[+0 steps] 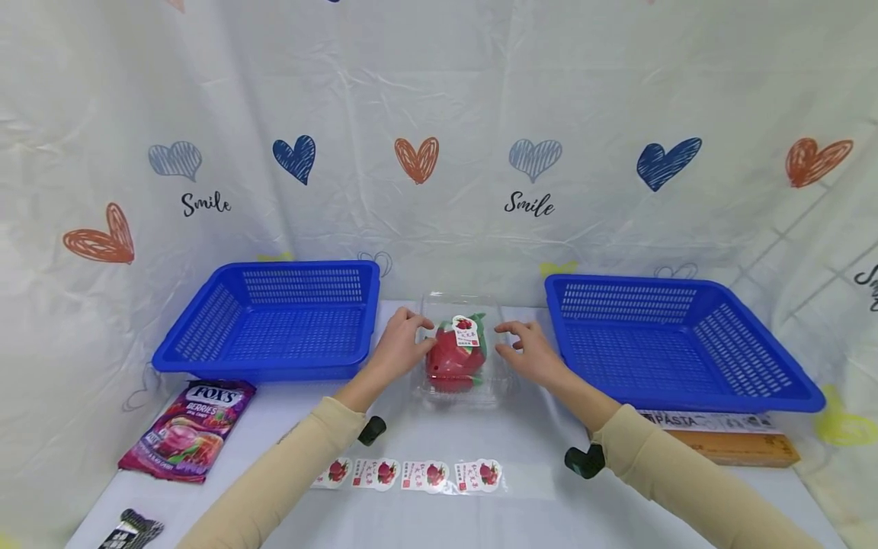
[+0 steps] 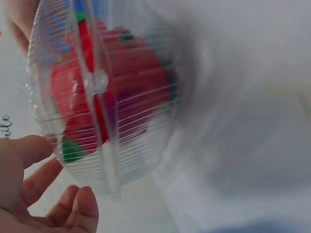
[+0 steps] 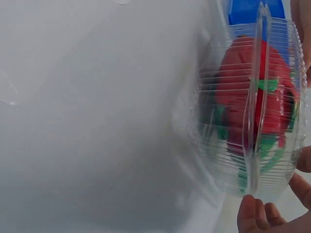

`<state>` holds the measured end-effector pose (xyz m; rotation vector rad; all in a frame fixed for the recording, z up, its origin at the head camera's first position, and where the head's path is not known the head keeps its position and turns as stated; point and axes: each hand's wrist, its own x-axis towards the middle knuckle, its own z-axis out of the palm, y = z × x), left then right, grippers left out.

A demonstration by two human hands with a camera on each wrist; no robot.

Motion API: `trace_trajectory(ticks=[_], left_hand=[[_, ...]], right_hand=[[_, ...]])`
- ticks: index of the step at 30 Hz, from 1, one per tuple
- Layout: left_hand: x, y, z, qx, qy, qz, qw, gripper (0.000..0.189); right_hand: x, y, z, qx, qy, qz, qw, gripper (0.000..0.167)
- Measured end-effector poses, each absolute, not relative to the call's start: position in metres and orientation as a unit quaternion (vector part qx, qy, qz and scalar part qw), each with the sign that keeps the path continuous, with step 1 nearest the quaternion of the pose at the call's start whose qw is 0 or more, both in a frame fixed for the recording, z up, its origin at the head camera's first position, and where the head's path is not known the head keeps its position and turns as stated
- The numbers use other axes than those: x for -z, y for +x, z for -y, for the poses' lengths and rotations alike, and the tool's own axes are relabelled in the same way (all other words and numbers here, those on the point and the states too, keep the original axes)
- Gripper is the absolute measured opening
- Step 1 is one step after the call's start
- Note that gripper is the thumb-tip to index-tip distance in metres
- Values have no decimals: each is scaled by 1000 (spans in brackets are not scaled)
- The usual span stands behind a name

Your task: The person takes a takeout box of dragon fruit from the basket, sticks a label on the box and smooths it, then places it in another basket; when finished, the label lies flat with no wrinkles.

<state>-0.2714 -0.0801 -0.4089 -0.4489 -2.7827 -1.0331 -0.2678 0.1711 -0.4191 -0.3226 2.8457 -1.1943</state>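
Observation:
A clear plastic clamshell box [image 1: 494, 385] sits on the white table, its lid down over a red dragon fruit [image 1: 449, 358] with green tips. On the lid is a white dragon-fruit sticker [image 1: 467, 332]. My left hand [image 1: 400, 341] is at the box's left side, fingertips right at the lid's edge with the fingers loosely bent. Opposite it, my right hand [image 1: 531, 351] holds its fingers spread at the right side. In the left wrist view, thumb and forefinger [image 2: 36, 182] meet the box's ribbed wall. In the right wrist view, the fingertips [image 3: 248, 206] are near the box's seam.
Blue plastic baskets stand at the left [image 1: 267, 374] and right [image 1: 686, 400]. A bag of Fox's candy [image 1: 188, 431] lies at the left, with a black packet [image 1: 132, 530] below it. A pasta box [image 1: 730, 446] is partly under the right basket. Before the box lies a strip of stickers [image 1: 425, 476].

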Motion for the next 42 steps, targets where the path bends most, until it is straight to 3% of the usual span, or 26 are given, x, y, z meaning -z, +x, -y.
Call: trace_trajectory(ticks=[15,23,36,42], left_hand=[[427,-271,90,473,-80,877,-30,31],[433,-274,90,518,-73,849,-75,36],[444,-274,94,546,-70,831,-79,46],[447,-273,100,574,-76,810,-94,46]], right_hand=[[431,-267,-178,445,-104,-880,132,49],[432,-267,-180,471,-105,-864,145,51],[441,-271,-181,484,-123,-850,166,70],[445,-269,-179,520,-129,-825,183,69]])
